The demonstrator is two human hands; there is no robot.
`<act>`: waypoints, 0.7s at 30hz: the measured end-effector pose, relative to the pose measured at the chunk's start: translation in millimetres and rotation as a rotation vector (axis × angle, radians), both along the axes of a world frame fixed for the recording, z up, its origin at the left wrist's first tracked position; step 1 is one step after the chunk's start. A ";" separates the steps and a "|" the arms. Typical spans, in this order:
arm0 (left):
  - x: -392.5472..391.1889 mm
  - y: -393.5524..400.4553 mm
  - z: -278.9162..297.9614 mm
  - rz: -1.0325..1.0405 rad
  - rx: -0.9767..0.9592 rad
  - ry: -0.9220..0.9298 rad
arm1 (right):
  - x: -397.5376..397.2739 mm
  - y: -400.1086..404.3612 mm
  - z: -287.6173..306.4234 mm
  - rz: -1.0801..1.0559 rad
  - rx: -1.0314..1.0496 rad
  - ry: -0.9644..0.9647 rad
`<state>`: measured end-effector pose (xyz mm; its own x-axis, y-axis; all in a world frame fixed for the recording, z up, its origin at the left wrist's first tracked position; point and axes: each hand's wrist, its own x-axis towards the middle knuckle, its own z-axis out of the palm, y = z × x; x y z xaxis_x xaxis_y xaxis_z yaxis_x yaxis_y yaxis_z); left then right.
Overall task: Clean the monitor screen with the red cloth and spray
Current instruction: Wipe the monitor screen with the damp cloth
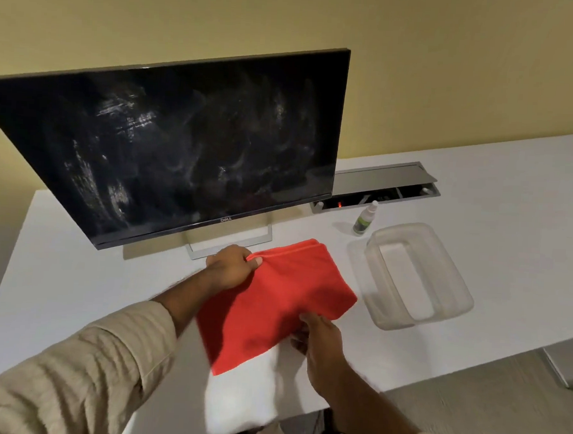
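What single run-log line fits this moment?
both hands: left hand and right hand grip red cloth over white desk | black monitor screen: smeared | small spray bottle: untouched

I see the monitor (169, 144) standing at the back of the desk (479, 180), with the cloth (274, 302) before its stand (230, 243), held between my left hand (231, 267) and right hand (321, 341). Right of the cloth lies the tub (418, 277); behind it the bottle (364, 219), then the cable box (376, 188)
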<state>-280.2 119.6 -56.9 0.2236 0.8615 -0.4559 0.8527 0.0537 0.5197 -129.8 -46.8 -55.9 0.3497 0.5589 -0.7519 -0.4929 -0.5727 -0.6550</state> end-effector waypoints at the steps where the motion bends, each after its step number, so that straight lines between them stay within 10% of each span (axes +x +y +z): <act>1: -3.6 -1.6 5.5 0.037 -0.028 -0.078 | 3.0 0.2 7.6 -0.004 0.052 0.012; 12: -27.5 -33.2 67.3 0.501 -0.070 -0.752 | 35.3 13.3 70.9 -0.023 0.283 -0.154; 21: -42.1 -53.9 100.4 0.504 0.031 -0.805 | 48.4 17.3 114.7 0.246 0.336 -0.088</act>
<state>-322.3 65.7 43.4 0.0597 0.9513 -0.3025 0.1181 0.2942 0.9484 -81.4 -29.4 58.8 0.2306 0.8425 -0.4869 -0.3021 -0.4137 -0.8589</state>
